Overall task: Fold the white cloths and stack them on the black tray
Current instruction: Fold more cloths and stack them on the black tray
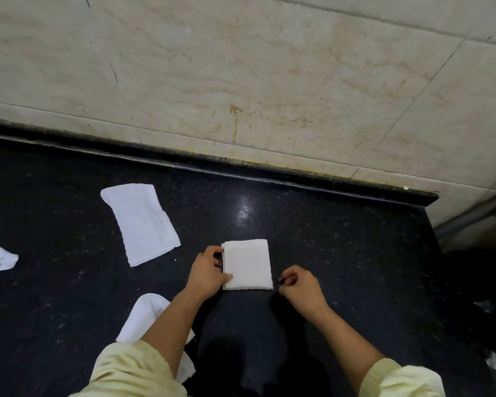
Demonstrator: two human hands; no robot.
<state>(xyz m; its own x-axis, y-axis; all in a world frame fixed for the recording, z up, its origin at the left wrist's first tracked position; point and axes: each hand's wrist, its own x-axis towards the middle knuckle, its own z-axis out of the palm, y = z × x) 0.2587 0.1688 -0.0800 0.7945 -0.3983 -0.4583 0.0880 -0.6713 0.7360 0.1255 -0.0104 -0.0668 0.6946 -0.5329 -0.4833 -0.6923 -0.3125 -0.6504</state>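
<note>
Head view: folded cloth (pixel 246 265) flat on black bench (pixel 341 253), mid-frame. Left hand (pixel 208 272) pinching its 9 o'clock edge; right hand (pixel 299 283) curled, empty, just off 4 o'clock corner. Judged light, soft, floppy; best lifted by opposite edges, layers pinched together.

No text, label, brand, number or sign can be read here: not on the folded cloth (pixel 247 264) at 6 o'clock, not on the counter (pixel 341 253), not on the wall (pixel 241 67) at 12 o'clock.
</note>
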